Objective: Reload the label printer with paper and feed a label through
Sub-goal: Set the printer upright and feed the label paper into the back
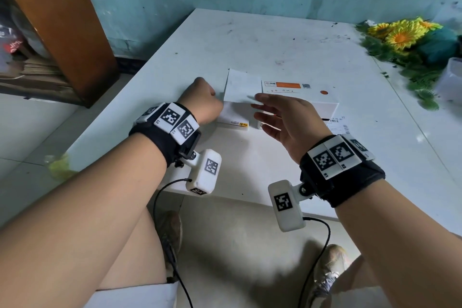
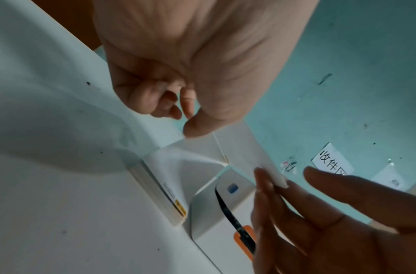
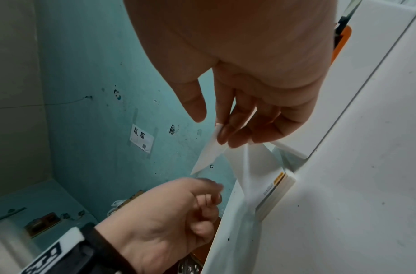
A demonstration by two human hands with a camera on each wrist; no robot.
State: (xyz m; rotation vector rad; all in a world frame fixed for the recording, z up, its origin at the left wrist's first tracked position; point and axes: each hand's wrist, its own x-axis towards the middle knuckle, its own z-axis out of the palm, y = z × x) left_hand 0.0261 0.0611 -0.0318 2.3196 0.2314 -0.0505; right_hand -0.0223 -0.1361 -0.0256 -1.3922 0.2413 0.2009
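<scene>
A white label printer point(image 1: 322, 107) with an orange sticker on top stands in the middle of the white table point(image 1: 250, 40). A fan-fold stack of label paper point(image 1: 233, 120) lies just to its left. The top sheet point(image 1: 241, 87) of that stack is raised upright. My left hand point(image 1: 215, 100) is curled at the sheet's lower left edge, thumb point(image 2: 195, 129) against the paper point(image 2: 239, 148). My right hand point(image 1: 265, 110) has straight fingers point(image 3: 225, 133) touching the sheet's point(image 3: 209, 153) right corner, thumb apart. The printer's point(image 2: 206, 207) dark slot and blue button point(image 2: 232, 188) show beside the stack point(image 2: 160, 192).
Artificial sunflowers point(image 1: 400, 35) and a translucent container point(image 1: 450, 80) crowd the table's far right. Printed labels point(image 1: 338, 125) lie right of the printer. A brown wooden cabinet point(image 1: 70, 27) stands off the table's left side. The wall runs behind the table.
</scene>
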